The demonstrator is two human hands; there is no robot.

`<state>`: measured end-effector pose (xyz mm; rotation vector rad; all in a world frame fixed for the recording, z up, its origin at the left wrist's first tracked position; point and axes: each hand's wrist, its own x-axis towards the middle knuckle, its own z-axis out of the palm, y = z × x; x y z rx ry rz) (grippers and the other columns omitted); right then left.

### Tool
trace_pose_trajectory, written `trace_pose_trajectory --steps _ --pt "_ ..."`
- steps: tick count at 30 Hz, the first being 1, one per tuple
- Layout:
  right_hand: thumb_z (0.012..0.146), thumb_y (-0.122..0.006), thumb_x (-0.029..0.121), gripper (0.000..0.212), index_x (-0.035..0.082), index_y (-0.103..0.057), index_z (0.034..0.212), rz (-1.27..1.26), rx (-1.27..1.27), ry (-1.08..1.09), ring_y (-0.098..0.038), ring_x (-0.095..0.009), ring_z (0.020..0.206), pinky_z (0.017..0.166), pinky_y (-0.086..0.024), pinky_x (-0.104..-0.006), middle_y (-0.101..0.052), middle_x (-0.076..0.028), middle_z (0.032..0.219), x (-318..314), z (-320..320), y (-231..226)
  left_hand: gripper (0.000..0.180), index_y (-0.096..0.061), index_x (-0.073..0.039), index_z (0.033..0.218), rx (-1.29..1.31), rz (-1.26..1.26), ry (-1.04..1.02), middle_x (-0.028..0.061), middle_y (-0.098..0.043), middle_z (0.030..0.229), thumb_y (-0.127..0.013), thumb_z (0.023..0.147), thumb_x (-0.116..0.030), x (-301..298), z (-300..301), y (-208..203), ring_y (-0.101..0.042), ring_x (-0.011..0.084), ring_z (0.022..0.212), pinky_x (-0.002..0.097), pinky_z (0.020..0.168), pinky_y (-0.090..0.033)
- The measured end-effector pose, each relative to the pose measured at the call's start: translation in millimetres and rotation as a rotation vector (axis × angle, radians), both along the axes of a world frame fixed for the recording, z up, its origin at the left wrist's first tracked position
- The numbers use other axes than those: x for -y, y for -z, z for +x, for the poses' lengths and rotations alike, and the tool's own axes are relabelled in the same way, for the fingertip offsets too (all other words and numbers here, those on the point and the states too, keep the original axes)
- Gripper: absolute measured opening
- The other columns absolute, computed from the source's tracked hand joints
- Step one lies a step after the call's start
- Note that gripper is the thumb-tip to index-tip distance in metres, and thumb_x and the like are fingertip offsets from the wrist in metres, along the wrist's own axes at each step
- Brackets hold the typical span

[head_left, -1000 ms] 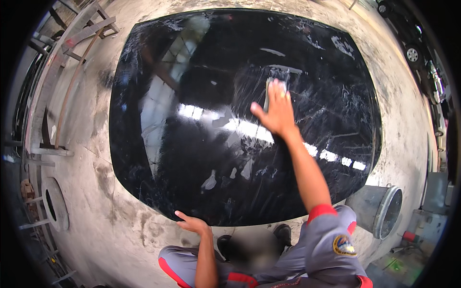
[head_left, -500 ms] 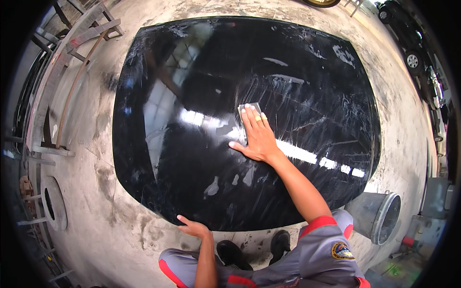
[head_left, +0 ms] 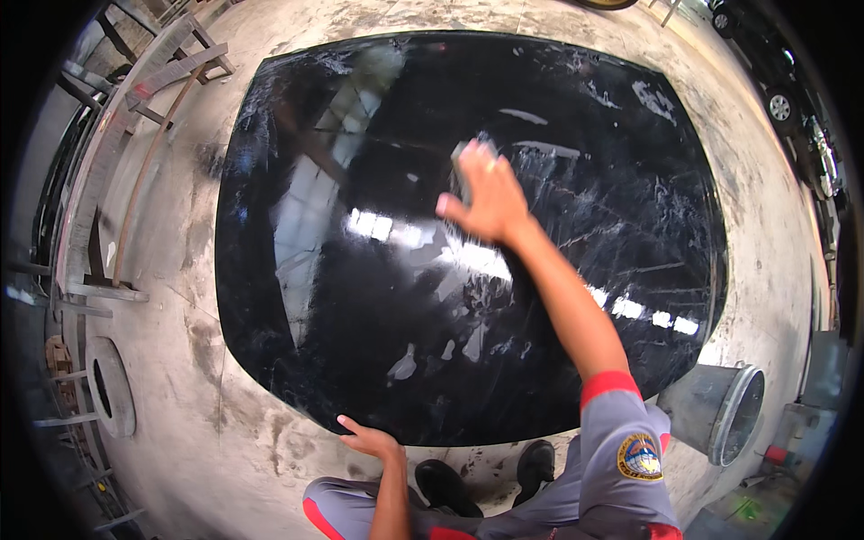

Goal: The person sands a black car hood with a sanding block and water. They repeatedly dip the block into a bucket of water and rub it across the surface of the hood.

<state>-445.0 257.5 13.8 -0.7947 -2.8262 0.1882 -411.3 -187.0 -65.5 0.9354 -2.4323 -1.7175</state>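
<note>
A glossy black car hood (head_left: 396, 297) lies in front of me, with smears, wet streaks and bright reflections on its surface. My right hand (head_left: 490, 193) is above the middle of the hood, slightly blurred, its fingers pressed over a small grey sheet that looks like sandpaper (head_left: 463, 180). Most of that sheet is hidden under the fingers. At the near left edge of the hood, my left hand (head_left: 373, 441) holds the rim, thumb on top. Its other fingers are partly hidden.
A grey bucket (head_left: 702, 409) lies on its side by the near right corner of the hood. To the left stand a wooden bench frame (head_left: 135, 117) and a tire (head_left: 111, 387). A dark car (head_left: 778, 99) is parked at the far right. My black shoes (head_left: 447, 486) are on the concrete floor.
My right hand has slid away from me over the hood with the grey sheet. My left hand stays at the near edge. The whole view has shifted slightly.
</note>
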Motion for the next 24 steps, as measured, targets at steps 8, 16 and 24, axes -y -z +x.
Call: trace_pose_trajectory --steps 8,16,24 --pt "0.091 -0.046 0.080 0.111 -0.005 -0.027 0.159 -0.117 -0.016 -0.178 -0.019 -0.038 0.157 0.127 -0.016 -0.0532 -0.027 -0.027 0.165 79 33 21 0.081 -0.048 0.019 0.130 0.038 -0.103 -0.049 0.0340 -0.056 0.130 -0.047 0.106 -0.057 6 -3 -11 -0.059 0.0396 0.115 0.0440 0.106 -0.045" --pt "0.093 -0.047 0.077 0.106 -0.004 -0.026 0.159 -0.037 -0.051 0.064 -0.020 -0.038 0.157 0.127 -0.014 -0.0513 -0.027 -0.026 0.166 16 22 18 0.085 -0.046 0.021 0.131 0.055 -0.155 0.013 0.0370 -0.053 0.132 -0.047 0.105 -0.059 11 1 12 -0.059 0.0426 0.116 0.0453 0.106 -0.045" --pt "0.091 -0.052 0.076 0.107 0.003 -0.021 0.163 -0.051 0.057 0.059 -0.018 -0.033 0.158 0.128 -0.012 -0.0523 -0.020 -0.019 0.170 -21 45 17 0.081 -0.048 0.018 0.131 0.059 -0.012 0.046 0.0339 -0.054 0.132 -0.047 0.105 -0.059 0 4 -5 -0.060 0.0389 0.113 0.0433 0.103 -0.048"
